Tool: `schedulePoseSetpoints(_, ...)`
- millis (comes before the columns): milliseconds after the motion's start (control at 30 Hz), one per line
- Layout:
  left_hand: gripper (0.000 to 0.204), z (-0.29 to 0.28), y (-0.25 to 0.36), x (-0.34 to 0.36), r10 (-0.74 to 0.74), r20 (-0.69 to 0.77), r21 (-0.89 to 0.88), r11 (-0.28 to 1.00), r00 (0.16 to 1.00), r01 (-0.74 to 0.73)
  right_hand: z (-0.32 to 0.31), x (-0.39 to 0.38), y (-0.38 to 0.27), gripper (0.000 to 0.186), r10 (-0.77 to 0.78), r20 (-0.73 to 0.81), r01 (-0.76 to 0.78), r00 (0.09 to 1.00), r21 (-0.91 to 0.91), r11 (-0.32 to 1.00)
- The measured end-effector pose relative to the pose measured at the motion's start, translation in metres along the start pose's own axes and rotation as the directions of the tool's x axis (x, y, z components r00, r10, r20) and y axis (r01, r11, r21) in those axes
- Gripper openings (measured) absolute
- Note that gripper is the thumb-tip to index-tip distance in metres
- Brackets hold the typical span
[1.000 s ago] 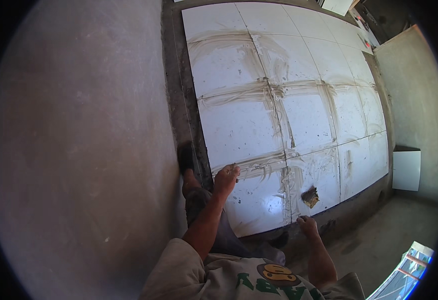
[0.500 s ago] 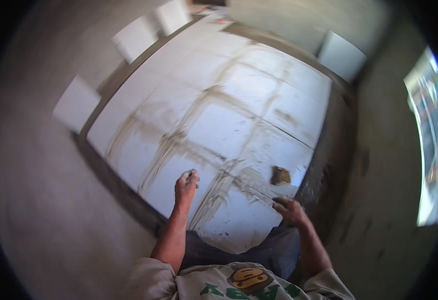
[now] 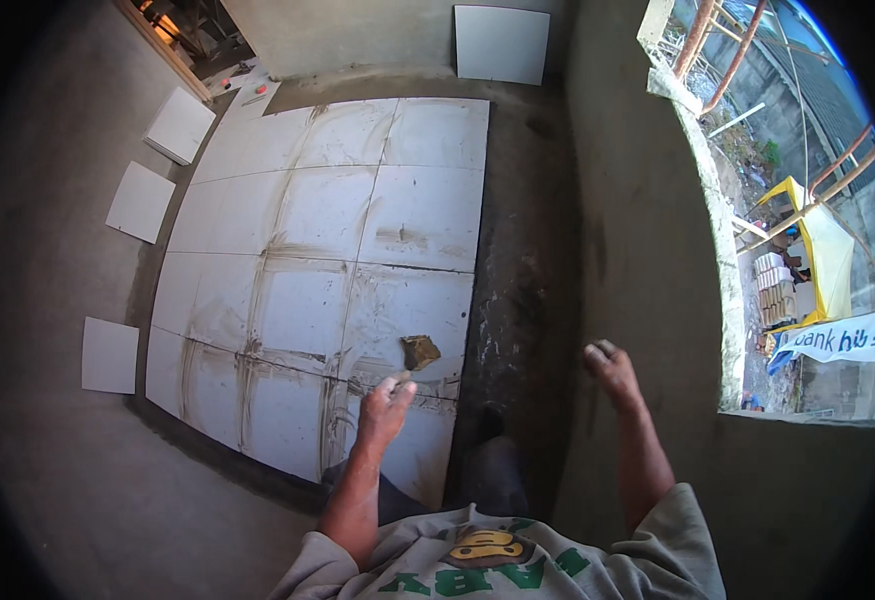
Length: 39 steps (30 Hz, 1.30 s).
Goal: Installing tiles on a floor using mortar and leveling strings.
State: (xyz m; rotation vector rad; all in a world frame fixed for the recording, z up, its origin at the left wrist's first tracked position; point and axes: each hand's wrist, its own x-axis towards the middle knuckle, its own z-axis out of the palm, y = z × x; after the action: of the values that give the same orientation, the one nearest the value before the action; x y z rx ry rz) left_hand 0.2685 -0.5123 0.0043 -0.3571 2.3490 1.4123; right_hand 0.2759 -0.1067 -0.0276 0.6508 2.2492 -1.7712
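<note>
- Left hand hanging toward 7 o'clock, fingers curling inward; cannot tell whether they are gripping anything.
- Right hand hanging toward 4 o'clock, well apart from the left, fingers folding in; no held thing is showing, but the palm is facing away, so cannot tell.
- Brown lump sitting just below centre, toward 6, on the tiles; the left fingertips are showing just beside it, contact unclear.
- Done, judging by what is showing: white tiles are lying in a grid, covering much of the floor from 7 round to 12, edges meeting in fairly straight lines.
- Grey-brown smears are running along many joints, heaviest between 7 and 8, with thinner ones reaching toward 11. These joints are looking at least partly filled.
- Left, apparently: some joints toward 9 are showing as thin lines with little smear; a dark line is running between tiles just above centre.
- Smears are also spreading over tile faces, so wiping is seemingly pending.
- Bare strip running from 1 to 5, carrying no tiles.
- Loose tiles leaning near 12; more standing between 8 and 10, outside the grid.
</note>
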Motion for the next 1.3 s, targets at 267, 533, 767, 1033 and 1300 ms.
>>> schedulePoseSetpoints(267, 0.044, 0.01, -0.003, -0.006, 0.04, -0.151, -0.026, 0.999, 0.988, -0.044, 0.019, -0.044, 0.038, 0.041, 0.327, 0.231, -0.061, 0.916, -0.726, 0.685)
schedulePoseSetpoints(533, 0.037, 0.01, -0.074, -0.053, -0.101, -0.467, -0.316, 0.947, 0.879, -0.059, -0.054, -0.023, 0.079, 0.031, 0.631, 0.08, -0.152, 0.772, -0.94, 0.305)
schedulePoseSetpoints(767, 0.044, 0.03, -0.291, -0.246, -0.672, -0.549, -0.538, 0.739, 0.497, 0.405, 0.01, -0.044, -0.007, 0.027, 0.347, 0.241, 0.156, 0.906, -0.954, 0.255)
schedulePoseSetpoints(1033, 0.043, 0.048, -0.406, -0.431, -0.939, -0.295, -0.794, 0.343, 0.176, 0.502, 0.084, -0.108, 0.073, 0.03, 0.532, 0.17, 0.172, 0.829, -0.984, 0.046)
schedulePoseSetpoints(1300, 0.043, 0.154, -0.526, -0.405, -0.912, -0.321, -0.571, 0.401, 0.255, 0.716, 0.232, -0.165, 0.156, 0.027, 0.587, 0.431, 0.372, 0.685, -0.9, 0.226)
